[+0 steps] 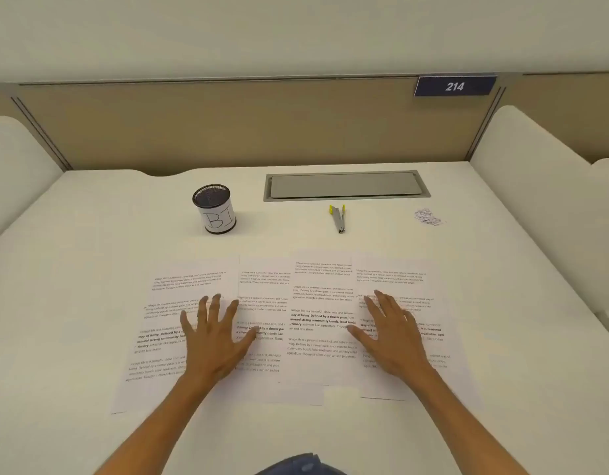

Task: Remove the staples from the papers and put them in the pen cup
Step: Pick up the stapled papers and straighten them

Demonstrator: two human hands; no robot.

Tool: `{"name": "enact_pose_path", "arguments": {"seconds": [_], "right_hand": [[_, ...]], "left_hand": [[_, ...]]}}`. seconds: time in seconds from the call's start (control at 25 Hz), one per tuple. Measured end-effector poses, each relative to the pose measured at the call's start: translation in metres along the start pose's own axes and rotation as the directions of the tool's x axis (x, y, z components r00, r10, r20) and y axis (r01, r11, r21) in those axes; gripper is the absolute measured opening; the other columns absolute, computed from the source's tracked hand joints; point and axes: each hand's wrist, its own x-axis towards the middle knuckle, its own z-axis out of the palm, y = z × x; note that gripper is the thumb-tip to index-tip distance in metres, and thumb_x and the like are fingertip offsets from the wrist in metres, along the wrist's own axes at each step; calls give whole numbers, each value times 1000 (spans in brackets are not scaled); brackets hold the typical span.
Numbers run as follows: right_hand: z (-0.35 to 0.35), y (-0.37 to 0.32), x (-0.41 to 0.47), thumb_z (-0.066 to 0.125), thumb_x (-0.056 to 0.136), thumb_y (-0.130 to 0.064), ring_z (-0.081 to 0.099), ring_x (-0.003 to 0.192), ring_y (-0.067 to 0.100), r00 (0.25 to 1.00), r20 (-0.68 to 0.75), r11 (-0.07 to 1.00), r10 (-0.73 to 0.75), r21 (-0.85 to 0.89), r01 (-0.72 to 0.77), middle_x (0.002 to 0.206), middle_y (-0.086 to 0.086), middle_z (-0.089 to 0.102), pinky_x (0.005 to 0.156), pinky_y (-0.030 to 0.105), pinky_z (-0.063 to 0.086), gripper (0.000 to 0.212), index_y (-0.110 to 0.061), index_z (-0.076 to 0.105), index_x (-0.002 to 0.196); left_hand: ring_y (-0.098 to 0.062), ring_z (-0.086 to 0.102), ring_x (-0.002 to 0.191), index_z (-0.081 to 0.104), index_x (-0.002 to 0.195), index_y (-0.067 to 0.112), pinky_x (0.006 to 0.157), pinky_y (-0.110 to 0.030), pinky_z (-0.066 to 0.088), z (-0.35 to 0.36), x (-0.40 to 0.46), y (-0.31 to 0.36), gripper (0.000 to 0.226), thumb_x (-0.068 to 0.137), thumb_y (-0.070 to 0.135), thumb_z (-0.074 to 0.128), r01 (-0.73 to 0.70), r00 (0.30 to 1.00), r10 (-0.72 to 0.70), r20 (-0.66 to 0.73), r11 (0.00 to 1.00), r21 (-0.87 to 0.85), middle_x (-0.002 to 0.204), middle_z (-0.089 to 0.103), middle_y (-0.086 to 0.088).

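Where papers lie — white desk, seemingly partitioned.

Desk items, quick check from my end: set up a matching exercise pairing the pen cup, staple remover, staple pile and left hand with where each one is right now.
Things:
1. pen cup
2. staple remover
3. staple pile
4. left hand

Places:
A. far right of the desk
B. flat on the papers
C. back left, labelled BI
D. just below the grey hatch

Pairs: 1-C, 2-D, 3-A, 4-B
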Motion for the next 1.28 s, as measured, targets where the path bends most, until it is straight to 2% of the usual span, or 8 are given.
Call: {"name": "enact_pose_path", "arguments": {"seconds": [0.12, 0.28, 0.48, 0.84, 0.92, 1.0, 1.12, 1.28], "right_hand": [[8, -1, -2, 18, 83, -77, 2, 149, 13, 1000, 16, 999, -10, -30, 10, 162, -5, 4, 120, 39, 10, 86, -27, 14, 153], [14, -8, -1, 17, 84, -76, 3, 149, 13, 1000, 16, 999, -14, -29, 15, 162, -6, 4, 120, 39, 9, 85, -26, 16, 153], [16, -26, 2, 7, 78, -78, 5, 149, 14, 1000, 15, 1000, -27, -3, 27, 162, -5, 8, 119, 40, 8, 92, -26, 20, 153], [23, -67, 3, -1, 74, -77, 7, 149, 16, 998, 11, 998, -56, 42, 56, 161, -3, 11, 117, 40, 12, 96, -25, 23, 151], [26, -77, 3, -2, 75, -76, 8, 148, 17, 998, 13, 996, -66, 52, 65, 161, -1, 12, 116, 41, 13, 96, -24, 23, 151], [26, -85, 3, -2, 77, -74, 10, 148, 18, 997, 24, 996, -75, 57, 74, 161, 0, 13, 116, 41, 13, 94, -23, 23, 152], [21, -81, 3, 13, 87, -71, 12, 148, 18, 999, -12, 998, -49, 44, 49, 161, 0, 14, 116, 40, 14, 82, -21, 21, 152], [4, -41, 0, 34, 92, -62, 16, 147, 22, 967, -129, 975, 220, 15, -220, 160, 6, 17, 115, 43, 17, 78, -12, 22, 151]], "left_hand": [[-30, 4, 151, 38, 149, 30, 116, -60, 4, 3, -7, 1, 102, 71, 90, 9, 29, 999, -29, 41, 1000, -4, 163, 18, -9], [-26, 5, 152, 28, 153, 30, 120, -54, 9, 8, -9, 11, 106, 69, 91, 4, 41, 996, -37, 78, 997, -62, 165, 12, -7], [-23, 7, 152, 27, 154, 28, 120, -49, 9, 11, -11, 34, 94, 78, 78, 2, -7, 996, 14, 89, 997, -82, 165, 14, -4], [-21, 18, 150, 21, 155, 14, 119, -46, 16, 17, -12, 67, 110, 76, 77, -22, -77, 996, 84, 42, 985, -157, 162, 25, -3], [-21, 19, 150, 20, 156, 15, 119, -45, 17, 17, -13, 72, 108, 77, 77, -20, -98, 993, 108, 56, 982, -160, 162, 25, -3], [-21, 21, 150, 20, 155, 16, 118, -43, 19, 15, -13, 75, 96, 83, 73, -6, -115, 990, 127, 61, 978, -174, 161, 27, -3], [-26, 27, 148, 27, 154, 14, 116, -46, 24, 11, -8, 63, 85, 87, 65, 11, -64, 998, 65, 0, 980, -187, 159, 32, -8], [-31, 28, 146, 35, 150, 9, 114, -53, 27, 3, -2, 19, 97, 80, 73, 17, 117, 989, -125, -75, 988, -96, 156, 34, -14]]}}
